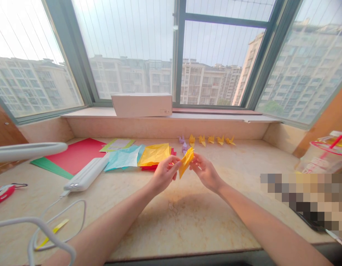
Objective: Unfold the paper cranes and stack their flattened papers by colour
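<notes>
Above the middle of the stone counter point(171, 218), both hands hold a small folded piece of yellow paper point(186, 161). My left hand point(163, 174) pinches its left edge with thumb and fingers closed. My right hand point(205, 170) pinches its right side. Behind the hands lie loose sheets: a yellow sheet point(154, 154), a light blue sheet point(123, 158), a red sheet point(77, 155) over a green one point(50, 167). A row of several small folded yellow paper figures point(211, 140) stands near the back wall, with two purple ones point(183, 144) at its left end.
A white power bank point(86, 174) with a white cable point(57, 225) lies at left. A white lamp arm point(27, 151) reaches in from the left edge. A white box point(142, 104) sits on the window sill. A plastic cup with a red straw point(324, 157) stands at right.
</notes>
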Tool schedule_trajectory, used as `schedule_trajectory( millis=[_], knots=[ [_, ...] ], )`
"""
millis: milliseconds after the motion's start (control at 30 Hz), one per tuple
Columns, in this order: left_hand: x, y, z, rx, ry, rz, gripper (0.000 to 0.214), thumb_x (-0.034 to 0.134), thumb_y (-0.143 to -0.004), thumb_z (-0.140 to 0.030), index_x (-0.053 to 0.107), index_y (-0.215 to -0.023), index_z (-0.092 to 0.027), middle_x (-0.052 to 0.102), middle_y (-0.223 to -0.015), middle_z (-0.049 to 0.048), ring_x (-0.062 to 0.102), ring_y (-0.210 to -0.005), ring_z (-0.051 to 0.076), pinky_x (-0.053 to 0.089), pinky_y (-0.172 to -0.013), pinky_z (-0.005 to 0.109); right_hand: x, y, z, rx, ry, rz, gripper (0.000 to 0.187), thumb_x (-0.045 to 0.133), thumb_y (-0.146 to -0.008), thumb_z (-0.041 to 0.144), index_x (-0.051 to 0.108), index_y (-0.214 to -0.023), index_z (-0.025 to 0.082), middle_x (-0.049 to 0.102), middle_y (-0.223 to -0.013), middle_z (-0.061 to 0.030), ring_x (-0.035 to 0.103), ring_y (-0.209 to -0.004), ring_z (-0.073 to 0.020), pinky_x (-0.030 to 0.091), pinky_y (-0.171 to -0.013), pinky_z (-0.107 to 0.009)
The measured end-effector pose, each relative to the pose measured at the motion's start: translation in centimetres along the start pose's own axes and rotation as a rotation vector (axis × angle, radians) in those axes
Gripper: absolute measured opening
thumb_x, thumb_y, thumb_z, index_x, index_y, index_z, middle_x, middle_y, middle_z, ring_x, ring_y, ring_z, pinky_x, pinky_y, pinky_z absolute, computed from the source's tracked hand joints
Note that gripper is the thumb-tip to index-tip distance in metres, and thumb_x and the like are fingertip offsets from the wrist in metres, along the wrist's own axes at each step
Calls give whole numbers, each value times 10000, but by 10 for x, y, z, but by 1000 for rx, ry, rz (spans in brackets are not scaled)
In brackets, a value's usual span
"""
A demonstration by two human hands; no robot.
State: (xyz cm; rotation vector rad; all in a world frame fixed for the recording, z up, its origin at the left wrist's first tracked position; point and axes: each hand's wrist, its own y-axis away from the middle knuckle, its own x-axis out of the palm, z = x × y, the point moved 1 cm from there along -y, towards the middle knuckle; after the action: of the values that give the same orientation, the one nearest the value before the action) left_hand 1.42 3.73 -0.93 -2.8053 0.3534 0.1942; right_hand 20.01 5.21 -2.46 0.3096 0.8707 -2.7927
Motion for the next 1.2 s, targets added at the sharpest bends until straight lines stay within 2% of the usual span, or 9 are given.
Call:
schedule_trajectory(
  millis=[100,200,300,400,667,900,1000,1100,1200],
  knots=[
    [2,-1,4,31,16,13,352,538,-892,-529,549,-919,-179,467,-487,-79,427,-403,71,329,-393,164,-2,0,-1,-11,-19,-12,312,583,-917,382,605,-1193,238,704,-978,-52,661,-801,-176,551,-783,-351],
    [1,-3,6,104,56,-28,347,546,-888,-529,555,-925,-185,591,-677,-7,595,-599,126,491,-517,222,-3,1,4,11,-34,-9,333,601,-904,428,657,-1152,213,722,-1043,-86,680,-907,-223,542,-867,-406],
    [-3,-4,5,221,-100,-103,291,542,-913,-465,613,-903,-183,615,-864,41,637,-784,156,527,-636,250,-5,3,15,47,-52,31,388,521,-943,469,670,-1174,196,722,-1095,-99,662,-1042,-263,497,-965,-448],
    [-7,-4,4,336,-301,-147,218,546,-932,-364,665,-897,-185,605,-907,50,616,-831,161,511,-655,241,-6,5,23,49,-61,102,426,461,-971,476,644,-1236,196,687,-1201,-101,606,-1168,-275,430,-1047,-452],
    [-8,-3,5,470,-453,-209,134,577,-921,-226,708,-906,-203,645,-896,46,633,-839,161,515,-690,245,-3,6,14,71,-122,62,490,568,-922,404,490,-1375,234,621,-1296,-123,645,-1115,-252,520,-950,-419],
    [-2,1,-2,512,-476,-232,114,604,-885,-161,713,-889,-194,692,-934,57,662,-856,161,544,-752,266,-2,3,7,54,214,-3,366,589,-886,338,655,-1219,200,747,-1064,-94,699,-937,-257,563,-824,-411],
    [1,3,-4,511,-457,-206,126,608,-859,-134,716,-897,-188,701,-932,60,666,-871,163,561,-766,268,-4,3,6,66,247,-47,360,552,-911,361,679,-1200,187,744,-1098,-100,698,-977,-279,548,-870,-435],
    [3,3,-5,430,-411,-165,109,606,-854,-176,714,-859,-171,696,-915,71,671,-863,168,581,-722,255,-5,3,8,69,258,-100,334,503,-935,331,693,-1175,198,729,-1149,-89,680,-1057,-277,512,-952,-445],
    [5,2,-4,290,-372,-88,162,617,-856,-283,710,-833,-152,690,-878,78,684,-803,167,594,-693,260,-3,4,12,49,245,-110,296,506,-934,325,709,-1112,202,749,-1089,-82,691,-1038,-264,520,-940,-422]
  ],
)
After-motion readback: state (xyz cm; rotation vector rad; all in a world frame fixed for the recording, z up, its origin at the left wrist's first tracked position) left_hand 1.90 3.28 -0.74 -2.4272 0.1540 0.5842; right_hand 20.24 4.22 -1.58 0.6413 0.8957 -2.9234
